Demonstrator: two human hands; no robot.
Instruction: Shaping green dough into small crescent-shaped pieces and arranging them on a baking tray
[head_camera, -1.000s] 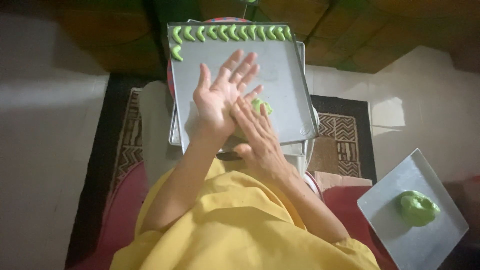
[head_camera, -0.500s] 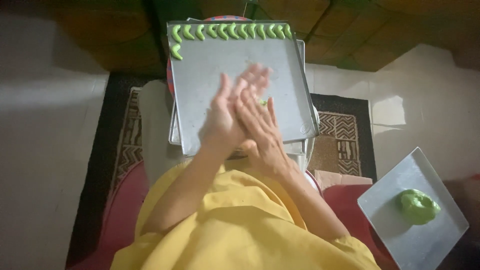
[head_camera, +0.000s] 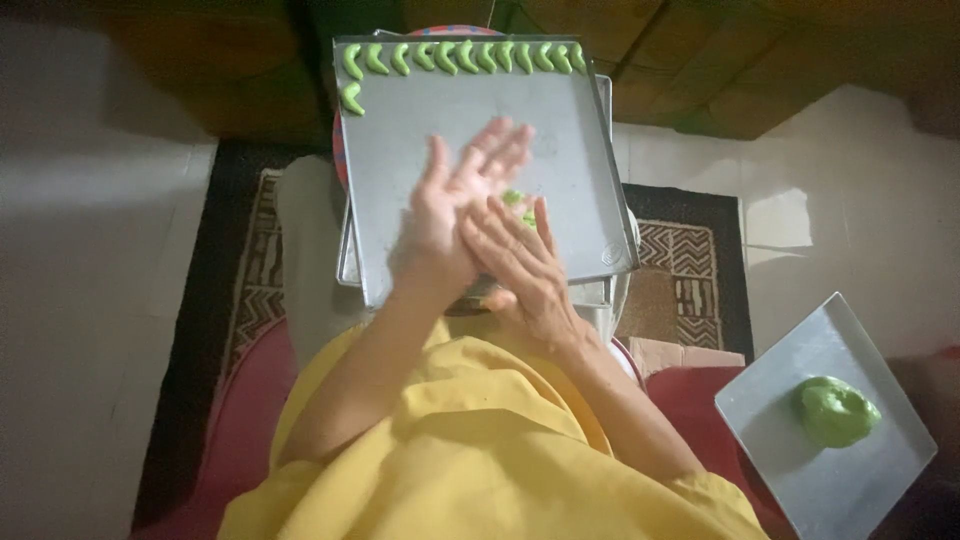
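Head-camera footage looks straight down on two bare hands held over a metal tray. Compared with half a second ago, when the palms were pressed flat together and hid what lay between them, the left hand (head_camera: 455, 205) is now slid forward with fingers spread and slightly blurred, and the right hand (head_camera: 525, 270) is drawn back toward the body. Between them a small piece of green dough (head_camera: 514, 200) is uncovered again, resting against the left palm at the right hand's fingertips. From this back-and-forth shift it is judged that the piece is being rolled between the palms and is not yet finished; its exact shape cannot be told.

Directly beneath the hands lies the large baking tray (head_camera: 580, 150), set on top of what appears to be a second tray, and its middle is bare. Well beyond the fingertips, along the far rim, a row of curved green dough pieces (head_camera: 465, 57) is laid side by side, and one further crescent piece (head_camera: 351, 98) is started below the row's left end.

Off to the right of the right arm, well apart from both hands, a smaller square tray (head_camera: 770, 420) is set on the floor, and a rounded lump of green dough (head_camera: 836, 410) sits on it.
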